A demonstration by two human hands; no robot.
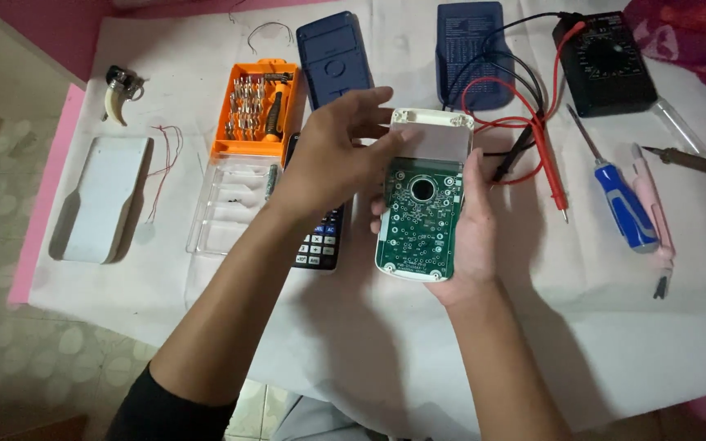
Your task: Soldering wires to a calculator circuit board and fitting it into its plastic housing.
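Head view: the right hand (471, 237) cradles an opened white device (423, 196) from beneath, its green circuit board (418, 220) facing up, above the white surface (369, 327). The left hand (332, 155), fingers loosely spread, touches the device's upper left edge. A calculator (318, 245) lies under the left wrist; an orange bit set (256, 110) lies just beyond.
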